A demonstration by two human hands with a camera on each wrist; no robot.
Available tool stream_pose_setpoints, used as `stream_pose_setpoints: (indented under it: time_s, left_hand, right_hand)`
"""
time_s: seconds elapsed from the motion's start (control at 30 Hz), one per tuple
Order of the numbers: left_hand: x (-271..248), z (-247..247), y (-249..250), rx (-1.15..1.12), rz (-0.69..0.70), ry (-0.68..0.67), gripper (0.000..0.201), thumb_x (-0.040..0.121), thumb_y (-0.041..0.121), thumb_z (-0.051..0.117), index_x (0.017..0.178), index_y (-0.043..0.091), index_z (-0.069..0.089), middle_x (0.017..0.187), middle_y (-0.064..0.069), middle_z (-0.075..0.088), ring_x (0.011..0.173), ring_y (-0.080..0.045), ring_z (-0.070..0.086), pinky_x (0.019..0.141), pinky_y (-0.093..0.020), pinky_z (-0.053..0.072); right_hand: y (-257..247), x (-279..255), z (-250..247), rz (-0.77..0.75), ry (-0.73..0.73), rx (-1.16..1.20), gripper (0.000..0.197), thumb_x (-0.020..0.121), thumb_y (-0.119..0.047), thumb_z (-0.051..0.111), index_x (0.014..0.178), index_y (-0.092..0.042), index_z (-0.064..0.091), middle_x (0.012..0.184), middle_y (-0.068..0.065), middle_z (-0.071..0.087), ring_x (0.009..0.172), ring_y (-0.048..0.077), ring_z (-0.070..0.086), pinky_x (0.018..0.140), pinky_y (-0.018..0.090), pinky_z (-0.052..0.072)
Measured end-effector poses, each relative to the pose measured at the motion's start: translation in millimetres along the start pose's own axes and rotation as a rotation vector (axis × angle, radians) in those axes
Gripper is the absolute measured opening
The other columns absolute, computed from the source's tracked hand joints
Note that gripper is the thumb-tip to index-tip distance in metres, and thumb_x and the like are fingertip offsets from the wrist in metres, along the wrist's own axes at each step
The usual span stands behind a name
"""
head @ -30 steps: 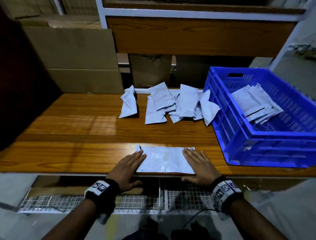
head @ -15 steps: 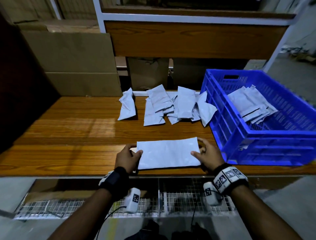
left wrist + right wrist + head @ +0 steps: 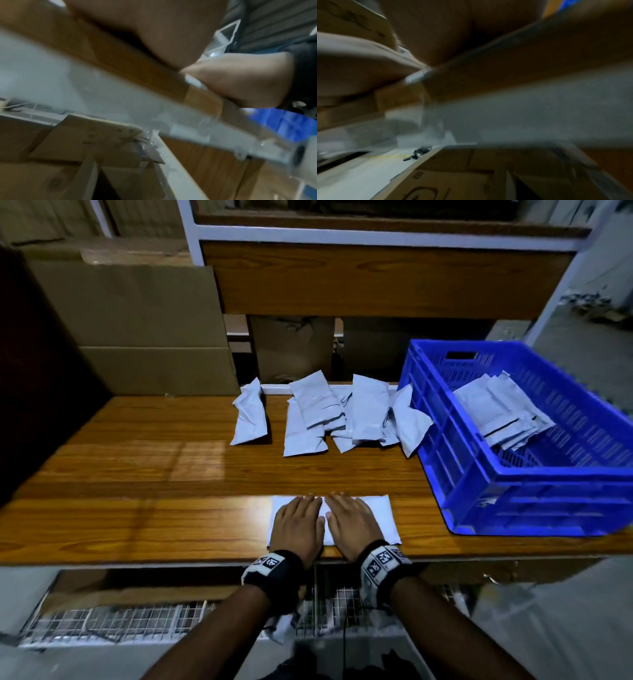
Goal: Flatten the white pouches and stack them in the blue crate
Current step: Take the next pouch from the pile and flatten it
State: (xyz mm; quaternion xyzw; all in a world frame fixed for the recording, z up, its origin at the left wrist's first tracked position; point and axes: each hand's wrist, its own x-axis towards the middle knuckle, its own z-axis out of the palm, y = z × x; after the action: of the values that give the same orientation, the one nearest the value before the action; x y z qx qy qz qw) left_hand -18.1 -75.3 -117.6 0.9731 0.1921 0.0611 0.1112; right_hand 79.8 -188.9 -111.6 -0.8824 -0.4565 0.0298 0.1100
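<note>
Flattening step: your left hand (image 3: 297,525) and right hand (image 3: 354,525) lie side by side, fingers straight, pressing one white pouch (image 3: 380,517) on the bench (image 3: 137,508). Next, likely sweep outward, then lift it into the blue crate (image 3: 534,501).

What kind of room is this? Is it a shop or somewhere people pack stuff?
Probably a storeroom or packing area, not a shop. Flattened cardboard boxes lean behind a wooden workbench, loose white pouches wait there, and a blue crate collects finished ones.
</note>
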Motion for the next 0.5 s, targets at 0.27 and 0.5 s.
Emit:
stream_pose_setpoints:
  time_s: [0.27, 0.5]
  left_hand:
    - [-1.9, 5.1, -0.7, 0.086, -0.004, -0.047, 0.056, 0.1, 0.042, 0.013, 0.153, 0.028, 0.021, 0.16, 0.004, 0.023, 0.147, -0.02, 0.015, 0.119, -0.04, 0.012]
    - [2.5, 6.4, -2.3, 0.059, -0.029, -0.111, 0.059, 0.097, 0.043, 0.01, 0.155, 0.03, 0.015, 0.162, 0.007, 0.014, 0.15, -0.021, 0.003, 0.121, -0.039, 0.003]
  right_hand:
    - [2.8, -6.5, 8.0, 0.025, 0.003, 0.021, 0.065, 0.092, -0.047, 0.014, 0.149, -0.024, 0.036, 0.156, -0.002, 0.034, 0.145, 0.016, 0.027, 0.119, 0.042, 0.015]
    - [-2.9, -5.3, 4.6, 0.082, -0.102, -0.109, 0.074, 0.086, -0.049, -0.005, 0.154, -0.031, 0.017, 0.163, -0.008, 0.014, 0.15, 0.021, 0.009, 0.117, 0.056, 0.003]
